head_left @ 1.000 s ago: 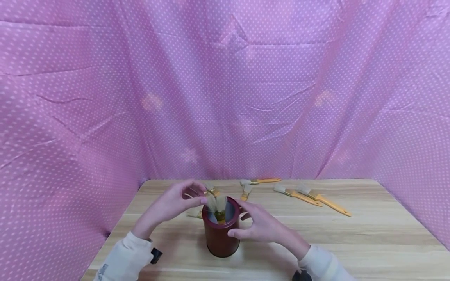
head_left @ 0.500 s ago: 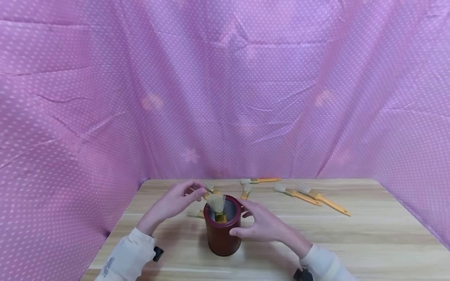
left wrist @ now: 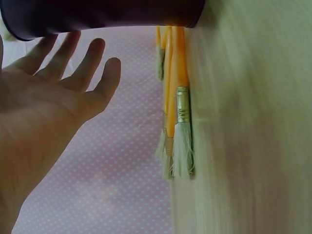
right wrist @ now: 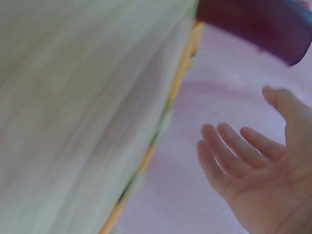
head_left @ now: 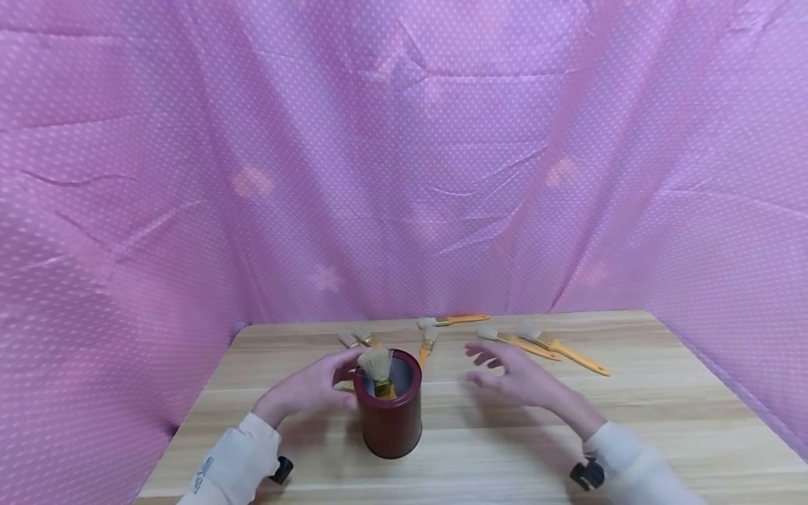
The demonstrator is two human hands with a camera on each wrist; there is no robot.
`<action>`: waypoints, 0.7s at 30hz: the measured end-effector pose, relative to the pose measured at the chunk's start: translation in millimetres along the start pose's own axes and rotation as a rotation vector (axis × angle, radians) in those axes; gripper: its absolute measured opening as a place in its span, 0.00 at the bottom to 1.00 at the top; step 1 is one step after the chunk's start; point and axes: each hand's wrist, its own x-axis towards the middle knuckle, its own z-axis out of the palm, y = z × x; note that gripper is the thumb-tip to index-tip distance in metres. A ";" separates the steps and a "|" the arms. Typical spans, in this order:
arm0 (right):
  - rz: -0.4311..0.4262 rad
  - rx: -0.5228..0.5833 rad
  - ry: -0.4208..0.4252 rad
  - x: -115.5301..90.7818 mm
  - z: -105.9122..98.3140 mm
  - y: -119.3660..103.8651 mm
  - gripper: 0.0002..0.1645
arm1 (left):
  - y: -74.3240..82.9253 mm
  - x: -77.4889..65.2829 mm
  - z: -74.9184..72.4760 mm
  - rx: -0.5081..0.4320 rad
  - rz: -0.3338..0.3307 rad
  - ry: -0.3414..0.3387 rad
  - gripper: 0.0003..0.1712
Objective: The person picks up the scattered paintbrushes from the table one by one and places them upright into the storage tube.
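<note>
A dark red cylindrical pot (head_left: 393,424) stands upright on the table in the head view. In it is a paintbrush (head_left: 375,366), bristles up and leaning on the left part of the rim. My left hand (head_left: 315,384) is at the pot's left side, its fingers partly hidden behind the rim; in the left wrist view those relaxed fingers (left wrist: 89,63) lie close beside the wall. To the right of the pot, my right hand (head_left: 514,375) hovers over the table with loosely bent fingers and holds nothing. In the right wrist view a gap separates it from the pot (right wrist: 258,27).
Several more paintbrushes with orange handles lie on the wooden table (head_left: 480,449). One brush (head_left: 454,320) is near the back edge, another brush (head_left: 427,344) just behind the pot, and a brush (head_left: 564,351) at the right. Pink dotted cloth (head_left: 404,175) hangs around the table.
My right hand has left the pot's side and moved right. The left hand has come down from above the rim to the pot's left side. The head view has shifted slightly.
</note>
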 end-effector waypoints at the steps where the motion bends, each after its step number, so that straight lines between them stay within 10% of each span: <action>1: 0.011 -0.016 0.022 -3.3 -6.2 6.9 0.30 | -0.3 -0.4 1.1 -0.020 -0.014 -0.001 0.52; 11: 0.224 -0.274 0.096 -32.3 -71.7 71.6 0.22 | 3.3 -1.0 4.5 -0.082 -0.066 0.036 0.48; 21: 0.302 -0.443 0.034 -53.3 -90.2 103.5 0.11 | 4.4 0.1 6.2 -0.089 -0.057 0.009 0.52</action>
